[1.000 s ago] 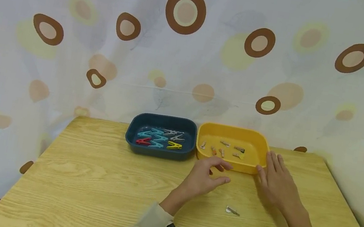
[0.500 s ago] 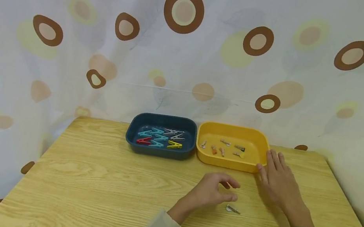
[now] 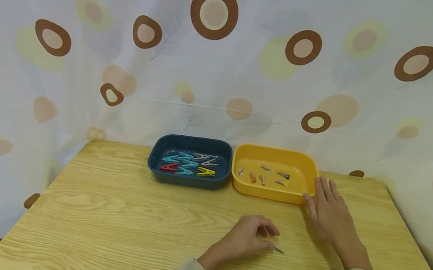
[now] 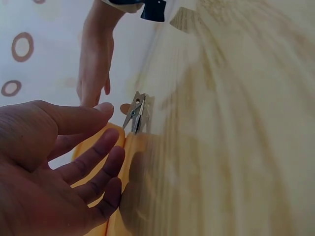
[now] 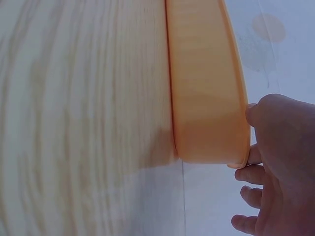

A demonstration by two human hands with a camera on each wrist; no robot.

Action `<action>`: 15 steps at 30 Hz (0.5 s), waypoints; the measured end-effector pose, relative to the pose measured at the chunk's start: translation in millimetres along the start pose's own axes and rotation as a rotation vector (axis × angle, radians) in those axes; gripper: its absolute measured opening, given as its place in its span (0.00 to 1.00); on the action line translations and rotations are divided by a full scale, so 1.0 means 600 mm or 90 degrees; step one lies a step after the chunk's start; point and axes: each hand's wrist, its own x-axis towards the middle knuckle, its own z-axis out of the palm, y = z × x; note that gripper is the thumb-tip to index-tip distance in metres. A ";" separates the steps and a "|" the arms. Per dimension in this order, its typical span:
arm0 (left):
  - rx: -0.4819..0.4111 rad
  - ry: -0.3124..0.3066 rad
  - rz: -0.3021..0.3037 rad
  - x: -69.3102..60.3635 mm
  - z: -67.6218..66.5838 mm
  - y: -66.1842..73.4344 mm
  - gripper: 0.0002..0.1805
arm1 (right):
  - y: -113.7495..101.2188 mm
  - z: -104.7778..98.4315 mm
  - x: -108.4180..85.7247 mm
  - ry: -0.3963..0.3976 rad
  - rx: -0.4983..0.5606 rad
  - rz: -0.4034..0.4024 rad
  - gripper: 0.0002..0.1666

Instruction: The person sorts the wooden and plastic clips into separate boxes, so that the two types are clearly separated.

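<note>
A small wooden clothespin (image 3: 280,250) lies on the table, partly hidden by my left hand (image 3: 248,238) in the head view. In the left wrist view the clothespin (image 4: 136,113) is just beyond the thumb tip, and its metal spring shows. The left thumb and fingers are apart, loosely bent, with nothing between them. My right hand (image 3: 333,217) rests against the right front corner of the yellow tray (image 3: 271,194), fingers straight along its side. In the right wrist view the thumb touches the tray's rim (image 5: 241,93). Several small clothespins lie spread in this tray.
Left of the yellow tray stands a dark blue tray (image 3: 188,181), holding several blue, grey, red and yellow plastic clothespins. Both trays sit at the back of the wooden table (image 3: 121,224), before a patterned cloth (image 3: 217,74).
My left hand has come down from the yellow tray's front edge to beside the loose clothespin. The right hand has stayed against the tray.
</note>
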 end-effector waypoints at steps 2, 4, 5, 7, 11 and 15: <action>0.004 0.001 -0.006 -0.001 0.002 0.001 0.11 | 0.000 -0.001 0.000 -0.003 -0.001 0.000 0.42; 0.014 0.002 -0.010 -0.002 0.004 0.002 0.10 | -0.002 -0.003 0.001 -0.009 0.001 0.003 0.42; 0.019 0.000 -0.011 -0.003 0.004 0.002 0.09 | -0.003 -0.004 0.001 -0.011 0.002 0.004 0.42; 0.036 -0.007 -0.014 -0.005 0.006 0.003 0.07 | -0.004 -0.005 0.001 -0.014 0.004 0.006 0.42; 0.081 -0.015 -0.011 -0.008 0.010 0.006 0.05 | -0.005 -0.005 0.000 -0.013 0.003 0.007 0.42; 0.116 -0.007 0.009 -0.008 0.014 0.007 0.05 | -0.003 -0.003 -0.001 -0.011 0.001 0.008 0.42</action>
